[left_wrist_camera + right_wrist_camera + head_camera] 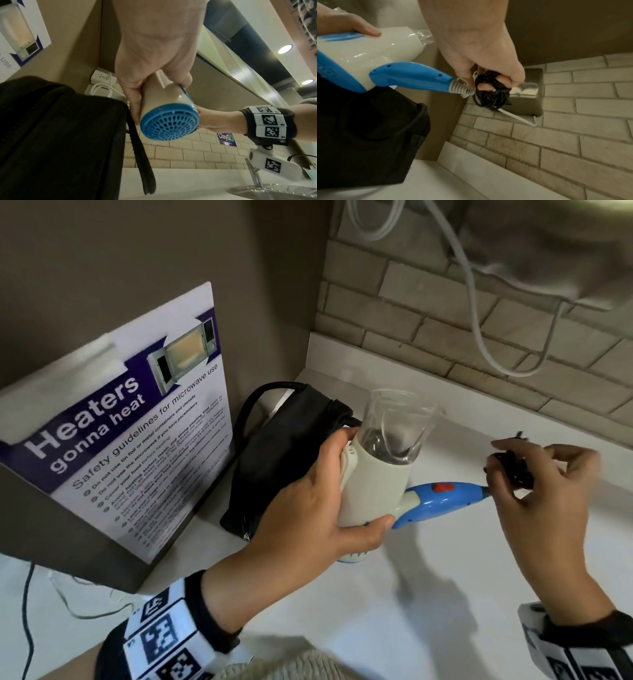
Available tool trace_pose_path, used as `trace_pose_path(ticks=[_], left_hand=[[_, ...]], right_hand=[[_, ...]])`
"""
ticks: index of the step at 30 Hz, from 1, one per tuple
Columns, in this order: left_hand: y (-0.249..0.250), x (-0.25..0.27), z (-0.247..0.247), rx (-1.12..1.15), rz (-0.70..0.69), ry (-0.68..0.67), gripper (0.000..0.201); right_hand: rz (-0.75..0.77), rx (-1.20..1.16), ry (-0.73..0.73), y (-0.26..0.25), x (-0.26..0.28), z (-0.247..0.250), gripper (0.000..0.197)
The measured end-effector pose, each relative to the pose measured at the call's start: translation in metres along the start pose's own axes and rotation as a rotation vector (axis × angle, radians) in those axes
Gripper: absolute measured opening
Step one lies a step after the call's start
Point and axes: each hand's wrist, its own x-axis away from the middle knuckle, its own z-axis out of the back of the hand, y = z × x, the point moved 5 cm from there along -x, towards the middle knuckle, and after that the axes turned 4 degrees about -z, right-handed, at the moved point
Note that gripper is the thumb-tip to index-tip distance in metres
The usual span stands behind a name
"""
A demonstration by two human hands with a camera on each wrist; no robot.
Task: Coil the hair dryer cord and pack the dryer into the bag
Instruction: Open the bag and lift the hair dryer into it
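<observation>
A white hair dryer [373,477] with a blue handle [442,498] and a clear nozzle is held above the white counter. My left hand [329,508] grips its barrel [164,94]; the blue rear grille [169,123] faces the left wrist camera. My right hand [534,474] holds the black cord, wound into a small coil [489,92], just off the handle's ribbed end [462,88]. The black zip bag [277,453] lies on the counter behind and to the left of the dryer, its strap [142,148] hanging loose. Whether its zip stands open I cannot tell.
A microwave safety poster [130,419] leans on a grey box at the left. A brick-tile wall [445,337] runs behind the counter, with white cables [479,313] hanging and a wall socket [101,78]. A sink and tap [257,180] lie to the right.
</observation>
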Motion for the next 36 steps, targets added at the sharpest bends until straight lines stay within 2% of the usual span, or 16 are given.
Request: trace_pose_path(ticks=[2, 4, 5, 6, 8, 10, 12, 16, 18, 21, 23, 25, 27, 30, 33, 36], left_hand=[[0.001, 0.0, 0.005, 0.029, 0.007, -0.005, 0.085], [0.003, -0.001, 0.008, 0.034, -0.006, -0.015, 0.085], [0.004, -0.002, 0.009, 0.025, -0.015, -0.023, 0.085], [0.004, -0.002, 0.009, 0.017, -0.021, -0.028, 0.086], [0.004, -0.003, 0.012, 0.022, -0.021, -0.024, 0.088], [0.005, -0.003, 0.014, 0.027, -0.015, -0.021, 0.088], [0.008, -0.001, 0.014, 0.009, -0.017, -0.037, 0.087], [0.016, 0.001, 0.01, -0.058, -0.044, -0.062, 0.087], [0.017, -0.001, 0.01, -0.049, -0.051, -0.073, 0.086], [0.01, -0.011, 0.017, 0.161, -0.024, -0.106, 0.079], [0.004, -0.017, 0.029, 0.235, -0.057, -0.058, 0.067], [-0.007, -0.024, 0.046, 0.092, -0.114, 0.067, 0.051], [-0.025, -0.031, 0.06, -0.115, -0.106, 0.173, 0.045], [-0.062, -0.041, 0.061, -0.36, 0.016, 0.13, 0.053], [-0.085, -0.043, 0.056, -0.409, 0.168, 0.139, 0.048], [-0.089, -0.043, 0.058, -0.327, 0.189, 0.243, 0.026]], right_hand=[[-0.068, -0.119, -0.083, 0.0, -0.007, 0.0, 0.022], [-0.216, -0.336, -0.206, -0.002, -0.01, -0.004, 0.009], [-0.257, -0.396, -0.287, -0.004, -0.011, -0.006, 0.014], [-0.222, -0.391, -0.384, -0.007, -0.01, -0.008, 0.028], [-0.004, -0.256, -0.606, -0.02, -0.003, -0.014, 0.046], [0.171, -0.048, -0.806, -0.028, 0.008, -0.024, 0.054], [0.205, 0.094, -0.904, -0.028, 0.018, -0.031, 0.057], [0.213, 0.17, -0.874, -0.033, 0.029, -0.042, 0.038], [0.242, 0.182, -0.87, -0.034, 0.032, -0.045, 0.039], [0.239, 0.177, -0.854, -0.034, 0.024, -0.041, 0.047], [0.272, 0.209, -0.757, -0.037, 0.012, -0.033, 0.048], [0.301, 0.252, -0.625, -0.041, -0.003, -0.025, 0.048], [0.325, 0.284, -0.5, -0.048, -0.018, -0.018, 0.048], [0.346, 0.319, -0.337, -0.065, -0.039, -0.012, 0.048], [0.369, 0.4, -0.2, -0.083, -0.057, -0.016, 0.044], [0.459, 0.532, -0.203, -0.099, -0.06, -0.037, 0.043]])
